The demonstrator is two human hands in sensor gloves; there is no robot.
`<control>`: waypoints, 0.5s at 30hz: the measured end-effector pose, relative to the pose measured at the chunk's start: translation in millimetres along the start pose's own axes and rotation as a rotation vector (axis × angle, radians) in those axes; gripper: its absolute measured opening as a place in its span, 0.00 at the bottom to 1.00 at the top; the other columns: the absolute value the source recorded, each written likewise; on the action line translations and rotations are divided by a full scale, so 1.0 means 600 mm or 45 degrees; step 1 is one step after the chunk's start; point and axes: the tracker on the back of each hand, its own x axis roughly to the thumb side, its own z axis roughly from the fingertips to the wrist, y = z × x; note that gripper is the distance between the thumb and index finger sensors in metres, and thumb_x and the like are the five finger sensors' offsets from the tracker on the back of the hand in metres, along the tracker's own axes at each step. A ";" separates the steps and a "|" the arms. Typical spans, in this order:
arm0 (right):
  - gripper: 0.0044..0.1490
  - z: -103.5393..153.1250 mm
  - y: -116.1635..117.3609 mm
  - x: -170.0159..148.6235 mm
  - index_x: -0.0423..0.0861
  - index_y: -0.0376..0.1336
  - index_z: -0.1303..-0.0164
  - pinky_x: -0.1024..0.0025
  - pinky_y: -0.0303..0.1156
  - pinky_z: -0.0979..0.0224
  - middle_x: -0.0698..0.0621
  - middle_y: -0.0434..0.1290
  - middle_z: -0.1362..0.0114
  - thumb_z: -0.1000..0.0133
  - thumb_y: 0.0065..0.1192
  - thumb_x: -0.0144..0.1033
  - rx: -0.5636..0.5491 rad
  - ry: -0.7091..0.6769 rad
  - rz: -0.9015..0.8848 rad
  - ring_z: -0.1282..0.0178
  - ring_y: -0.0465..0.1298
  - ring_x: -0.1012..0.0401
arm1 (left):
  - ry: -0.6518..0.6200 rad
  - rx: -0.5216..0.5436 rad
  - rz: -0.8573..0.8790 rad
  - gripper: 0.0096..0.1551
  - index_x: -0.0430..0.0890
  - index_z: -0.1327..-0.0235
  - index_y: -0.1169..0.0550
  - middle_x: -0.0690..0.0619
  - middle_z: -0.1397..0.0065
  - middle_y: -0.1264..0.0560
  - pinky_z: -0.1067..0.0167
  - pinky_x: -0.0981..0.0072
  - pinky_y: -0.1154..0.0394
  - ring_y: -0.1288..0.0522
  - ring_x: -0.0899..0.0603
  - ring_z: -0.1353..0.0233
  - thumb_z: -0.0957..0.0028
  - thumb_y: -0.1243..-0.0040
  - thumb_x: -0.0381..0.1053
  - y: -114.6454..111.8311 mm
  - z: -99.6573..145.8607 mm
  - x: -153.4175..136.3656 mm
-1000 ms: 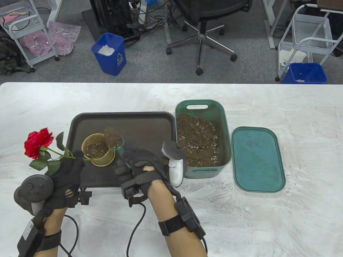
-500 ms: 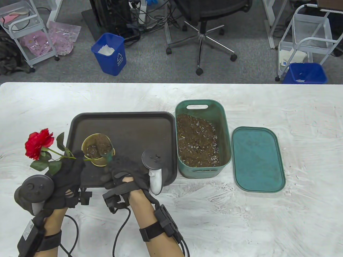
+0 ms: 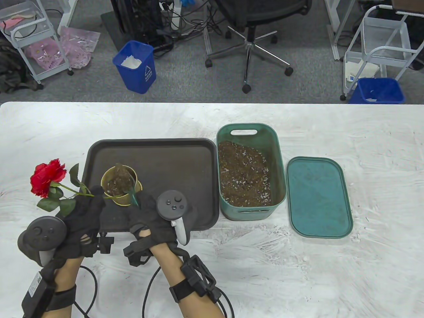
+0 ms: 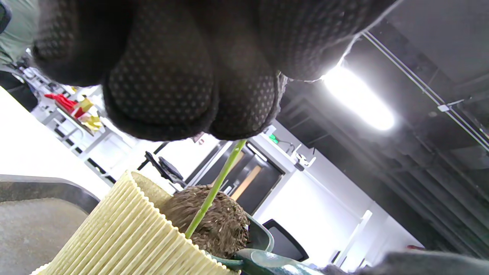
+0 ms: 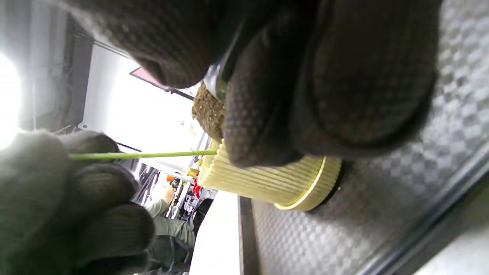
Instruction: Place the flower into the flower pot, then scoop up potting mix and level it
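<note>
White table point(image 3: 298, 271), grey office floor beyond. Dark tray point(image 3: 172, 155) bears a ribbed yellow flower pot point(image 3: 114, 198). Left hand point(image 3: 82, 215) pinches the flower point(image 3: 46, 177) stem, bloom at 9 o'clock of the pot, stem end inside. Right hand point(image 3: 149, 215) grips a green scoop point(image 3: 133, 195) tipped over the pot, potting mix point(image 3: 117, 179) heaped within. Soil bin point(image 3: 248, 212) at 3 o'clock, lid point(image 3: 318, 195) beside.

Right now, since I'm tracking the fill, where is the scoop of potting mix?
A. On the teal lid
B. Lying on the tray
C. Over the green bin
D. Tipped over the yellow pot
D: the right hand holds the scoop tilted over the pot, mix heaped above its rim.
</note>
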 end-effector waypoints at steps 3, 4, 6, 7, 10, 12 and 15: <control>0.36 0.004 0.006 0.000 0.34 0.63 0.38 0.57 0.87 0.68 0.37 0.79 0.46 0.54 0.69 0.36 -0.098 -0.072 0.140 0.67 0.87 0.52 | 0.000 -0.002 0.001 0.25 0.44 0.52 0.13 0.51 0.58 0.12 0.58 0.53 0.15 0.11 0.43 0.64 0.58 0.36 0.54 0.000 0.000 0.000; 0.36 0.005 0.008 0.000 0.34 0.63 0.38 0.57 0.87 0.68 0.37 0.79 0.46 0.54 0.69 0.36 -0.118 -0.092 0.171 0.67 0.87 0.52 | -0.001 -0.003 0.001 0.25 0.44 0.52 0.13 0.51 0.58 0.12 0.58 0.53 0.15 0.11 0.43 0.64 0.58 0.36 0.54 -0.001 0.000 0.000; 0.36 0.007 0.012 0.001 0.35 0.64 0.39 0.57 0.87 0.68 0.37 0.79 0.47 0.54 0.69 0.36 -0.162 -0.133 0.243 0.67 0.87 0.52 | -0.001 -0.004 0.001 0.25 0.44 0.52 0.13 0.51 0.58 0.12 0.58 0.53 0.15 0.11 0.43 0.64 0.58 0.36 0.54 -0.001 0.000 0.000; 0.36 0.008 0.014 0.001 0.35 0.64 0.39 0.56 0.87 0.68 0.37 0.79 0.47 0.54 0.69 0.36 -0.175 -0.147 0.259 0.67 0.87 0.52 | -0.001 -0.004 0.001 0.25 0.44 0.52 0.13 0.51 0.58 0.12 0.58 0.53 0.15 0.11 0.43 0.64 0.58 0.36 0.54 -0.001 0.000 0.000; 0.35 0.011 0.021 -0.001 0.36 0.64 0.39 0.56 0.87 0.68 0.38 0.79 0.47 0.55 0.70 0.36 -0.229 -0.206 0.341 0.67 0.87 0.51 | -0.004 -0.005 -0.003 0.25 0.44 0.52 0.13 0.51 0.58 0.12 0.58 0.53 0.15 0.11 0.43 0.64 0.58 0.36 0.54 -0.001 0.000 0.001; 0.35 0.012 0.025 -0.002 0.36 0.65 0.40 0.55 0.87 0.68 0.38 0.79 0.47 0.55 0.70 0.36 -0.251 -0.241 0.394 0.67 0.87 0.51 | -0.002 -0.006 0.001 0.25 0.44 0.52 0.13 0.51 0.58 0.12 0.58 0.53 0.15 0.11 0.43 0.64 0.58 0.36 0.54 -0.001 0.000 0.000; 0.35 0.013 0.030 -0.001 0.36 0.65 0.40 0.54 0.87 0.67 0.38 0.79 0.47 0.55 0.70 0.36 -0.262 -0.270 0.453 0.66 0.87 0.51 | 0.000 -0.006 0.004 0.25 0.44 0.52 0.13 0.51 0.58 0.12 0.58 0.53 0.15 0.11 0.43 0.64 0.58 0.36 0.54 -0.001 0.000 0.000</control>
